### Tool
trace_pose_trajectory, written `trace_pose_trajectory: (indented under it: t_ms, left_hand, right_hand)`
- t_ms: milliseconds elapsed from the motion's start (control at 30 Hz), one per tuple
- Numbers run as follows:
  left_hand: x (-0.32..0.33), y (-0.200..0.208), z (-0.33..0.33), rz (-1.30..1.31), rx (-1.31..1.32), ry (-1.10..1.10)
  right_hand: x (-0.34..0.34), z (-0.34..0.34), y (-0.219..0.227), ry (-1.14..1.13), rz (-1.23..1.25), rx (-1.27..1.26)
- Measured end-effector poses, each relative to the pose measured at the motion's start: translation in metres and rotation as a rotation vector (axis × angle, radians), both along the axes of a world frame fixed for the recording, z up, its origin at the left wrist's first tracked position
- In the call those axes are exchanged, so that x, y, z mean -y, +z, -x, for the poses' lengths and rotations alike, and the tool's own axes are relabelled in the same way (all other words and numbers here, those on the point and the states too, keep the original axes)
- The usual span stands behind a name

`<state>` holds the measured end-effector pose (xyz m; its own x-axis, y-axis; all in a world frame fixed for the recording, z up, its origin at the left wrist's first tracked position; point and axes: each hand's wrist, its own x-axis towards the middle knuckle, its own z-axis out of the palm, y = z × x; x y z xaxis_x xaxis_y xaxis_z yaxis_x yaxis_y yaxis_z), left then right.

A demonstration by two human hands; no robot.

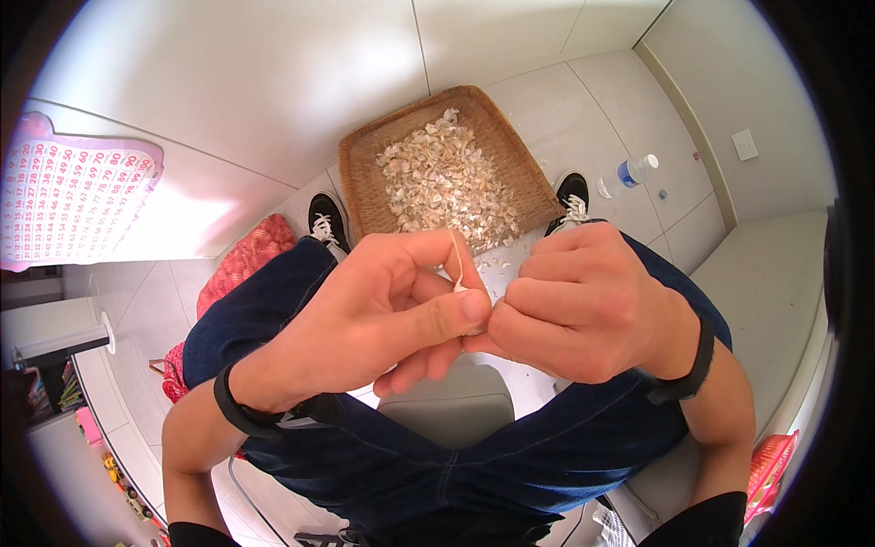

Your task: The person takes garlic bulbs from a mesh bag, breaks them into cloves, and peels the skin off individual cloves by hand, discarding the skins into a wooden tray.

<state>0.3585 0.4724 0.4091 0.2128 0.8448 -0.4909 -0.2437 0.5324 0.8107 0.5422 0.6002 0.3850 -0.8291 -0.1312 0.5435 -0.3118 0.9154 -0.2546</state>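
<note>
My left hand (383, 305) and my right hand (583, 305) meet above my lap, both pinched around a small garlic clove (461, 287) between the fingertips. A thin strip of pale skin (455, 255) curls up from the clove. Most of the clove is hidden by my fingers. On the floor between my black shoes lies a woven basket tray (365, 173) holding a heap of pale garlic skins (442, 178). Both wrists wear black bands.
A red mesh sack (246, 260) lies by my left leg. A plastic water bottle (627, 173) lies on the tiled floor at the right. A pink number chart (73, 187) hangs at the left. A white low bench (775, 273) runs along the right.
</note>
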Motion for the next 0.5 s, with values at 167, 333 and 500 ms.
trace_pose_trajectory:
  t_ms: [167, 333, 500]
  left_hand:
    - [0.0005, -0.0038, -0.0001, 0.01, 0.016, -0.011]
    - [0.0027, -0.0066, -0.0015, 0.011, 0.04, 0.011]
    - [0.0041, -0.0092, -0.0011, 0.055, 0.063, 0.048]
  right_hand:
    - [0.0002, -0.0009, -0.0017, 0.011, 0.025, 0.028]
    - [-0.0002, 0.0013, -0.0048, 0.032, 0.033, 0.005]
    - [-0.0033, 0.0033, -0.007, 0.045, 0.083, 0.006]
